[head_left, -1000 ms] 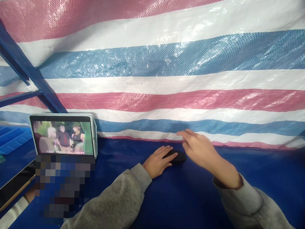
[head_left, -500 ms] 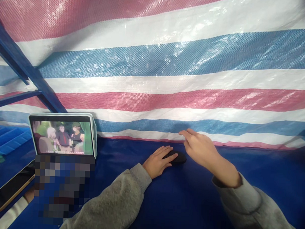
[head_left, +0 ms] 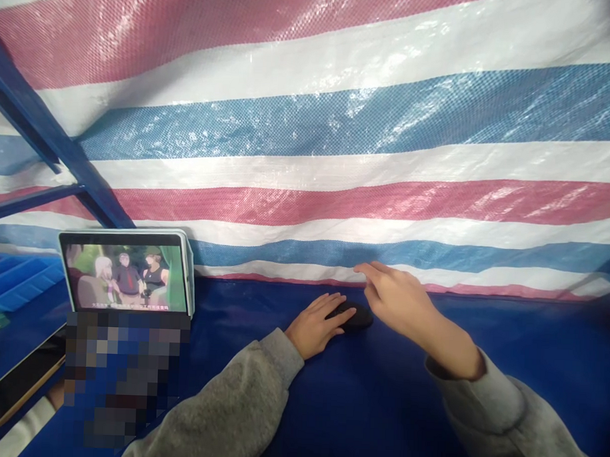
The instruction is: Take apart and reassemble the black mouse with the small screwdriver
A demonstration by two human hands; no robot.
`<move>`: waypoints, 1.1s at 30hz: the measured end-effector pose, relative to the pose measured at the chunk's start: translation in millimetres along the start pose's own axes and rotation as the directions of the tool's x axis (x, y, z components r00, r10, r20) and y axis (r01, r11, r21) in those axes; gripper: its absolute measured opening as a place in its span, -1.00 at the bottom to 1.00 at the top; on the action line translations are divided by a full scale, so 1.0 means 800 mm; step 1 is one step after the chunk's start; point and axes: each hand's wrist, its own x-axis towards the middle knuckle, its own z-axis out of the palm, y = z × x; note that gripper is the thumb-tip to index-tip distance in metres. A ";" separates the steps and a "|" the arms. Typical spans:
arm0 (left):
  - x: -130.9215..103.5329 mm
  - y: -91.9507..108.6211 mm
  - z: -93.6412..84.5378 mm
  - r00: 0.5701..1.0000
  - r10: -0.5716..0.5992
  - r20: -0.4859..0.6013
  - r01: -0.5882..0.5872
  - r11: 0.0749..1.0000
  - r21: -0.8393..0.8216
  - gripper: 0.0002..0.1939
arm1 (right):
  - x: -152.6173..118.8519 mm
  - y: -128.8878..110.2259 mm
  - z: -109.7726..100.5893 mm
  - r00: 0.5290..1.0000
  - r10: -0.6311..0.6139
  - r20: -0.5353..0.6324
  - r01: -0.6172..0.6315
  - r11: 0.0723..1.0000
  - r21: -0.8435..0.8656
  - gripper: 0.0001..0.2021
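Observation:
A black rounded object (head_left: pixel 359 316), which looks like a computer mouse, lies on the dark blue table surface (head_left: pixel 339 403). My left hand (head_left: pixel 317 327) rests palm down at its left side, fingers spread, with fingertips on the object. To the right, my right hand (head_left: pixel 395 295) is raised just above the table, near the striped sheet. Its index finger points left and the other fingers look curled; whether anything small is between them is hidden.
A tablet (head_left: pixel 126 272) showing a cartoon stands at the left. Near it are a phone (head_left: pixel 22 378), a blue tray (head_left: pixel 23 282), a pixelated patch and another person's pale sleeve (head_left: pixel 25 429). Behind are a striped sheet (head_left: pixel 339 123) and a blue frame (head_left: pixel 72 150).
My right hand has shifted very slightly left, its fingers a little changed in pose. My left hand keeps its place on the black object.

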 end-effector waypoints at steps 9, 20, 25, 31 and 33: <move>0.000 0.000 -0.001 1.000 -0.005 -0.004 0.005 1.000 -0.010 -0.57 | -0.001 -0.001 -0.001 1.000 -0.007 -0.010 0.007 0.999 0.032 -0.59; -0.001 -0.001 0.000 1.000 -0.005 0.003 0.005 1.000 -0.001 -0.56 | 0.001 0.000 0.001 1.000 0.025 -0.004 -0.025 0.998 0.061 -0.62; -0.001 0.000 0.000 1.000 -0.006 -0.003 0.006 1.000 -0.013 -0.56 | 0.001 0.003 0.005 1.000 0.007 -0.016 -0.005 0.997 0.074 -0.60; 0.000 0.000 -0.001 1.000 -0.015 0.001 0.015 1.000 -0.009 -0.56 | 0.002 0.000 0.006 0.998 0.035 -0.054 -0.032 0.998 0.058 -0.66; 0.000 0.000 -0.001 1.000 -0.018 0.006 0.018 1.000 -0.006 -0.57 | 0.003 0.001 0.007 0.997 0.050 -0.060 -0.046 0.997 0.059 -0.68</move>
